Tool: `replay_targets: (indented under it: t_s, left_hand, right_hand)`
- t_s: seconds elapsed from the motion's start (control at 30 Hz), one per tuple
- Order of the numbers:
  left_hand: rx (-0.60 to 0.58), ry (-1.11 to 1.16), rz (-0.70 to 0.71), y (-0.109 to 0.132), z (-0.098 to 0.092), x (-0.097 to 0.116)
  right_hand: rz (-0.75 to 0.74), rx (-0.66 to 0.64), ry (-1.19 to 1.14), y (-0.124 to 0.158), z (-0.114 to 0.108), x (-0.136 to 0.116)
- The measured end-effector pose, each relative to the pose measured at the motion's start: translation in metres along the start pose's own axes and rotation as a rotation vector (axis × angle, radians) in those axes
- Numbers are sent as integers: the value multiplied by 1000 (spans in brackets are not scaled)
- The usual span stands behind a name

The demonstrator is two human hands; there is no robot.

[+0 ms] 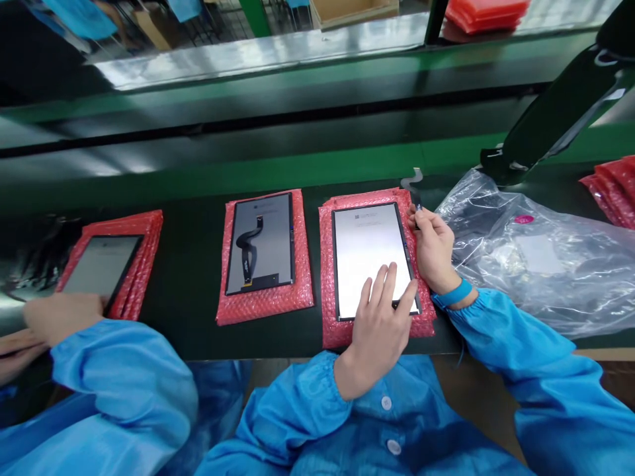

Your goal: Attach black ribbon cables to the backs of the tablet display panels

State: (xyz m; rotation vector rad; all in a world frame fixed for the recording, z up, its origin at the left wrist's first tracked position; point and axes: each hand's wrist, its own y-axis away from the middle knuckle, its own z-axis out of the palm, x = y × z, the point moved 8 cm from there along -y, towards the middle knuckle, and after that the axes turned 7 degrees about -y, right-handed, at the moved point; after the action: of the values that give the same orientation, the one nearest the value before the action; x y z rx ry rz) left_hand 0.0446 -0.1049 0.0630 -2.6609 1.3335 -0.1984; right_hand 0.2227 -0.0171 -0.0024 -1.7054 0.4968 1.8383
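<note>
A flat display panel (364, 244) lies face down on a red bubble-wrap pad (327, 291) in front of me. My left hand (380, 324) rests on the panel's near end with its fingers stretched flat. My right hand (434, 248) is at the panel's right edge, pinched on a small dark tool (415, 201) whose tip touches the panel's far right corner. A second panel (260, 241) with a black flex cable (251, 248) lies on another red pad to the left.
A co-worker's hand (62, 316) in a blue sleeve touches a third panel (102, 264) on a red pad at the left. A crumpled clear plastic bag (540, 254) lies at the right. Red pads (612, 188) are stacked far right. A green conveyor (248, 172) runs behind.
</note>
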Motion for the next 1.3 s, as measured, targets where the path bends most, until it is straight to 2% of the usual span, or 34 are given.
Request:
replay_targets:
  t_s: [0.1, 0.23, 0.33, 0.43, 0.53, 0.6, 0.73, 0.87, 0.97, 1.13, 1.3]
  left_hand:
    - [11, 70, -13, 3, 1, -1]
    - [69, 238, -36, 15, 3, -7]
    - [139, 325, -114, 35, 3, -28]
    - [242, 358, -213, 57, -4, -58]
    - [337, 373, -247, 72, -15, -76]
    - [370, 379, -228, 75, -19, -77]
    - [403, 365, -216, 73, -22, -71]
    - [415, 349, -188, 69, -23, -65]
    - [395, 344, -157, 67, -22, -62]
    - [400, 365, -158, 67, -21, -61]
    - [404, 399, -168, 68, -18, -59]
  right_hand:
    - [19, 69, -110, 4, -2, -6]
    - [20, 47, -60, 2, -1, -15]
    - [23, 29, -82, -1, -3, -24]
    - [-61, -4, -90, -1, -5, -46]
    - [-151, -129, -39, 5, 2, -72]
    - [-108, -229, -14, 10, 10, -78]
    - [138, -437, 5, 27, 27, -71]
    - [410, -756, 82, 55, 48, -58]
    - [524, -952, 212, 75, 56, -54]
    - [582, -1042, 321, 89, 58, -57]
    - [556, -1102, 410, 94, 63, -63]
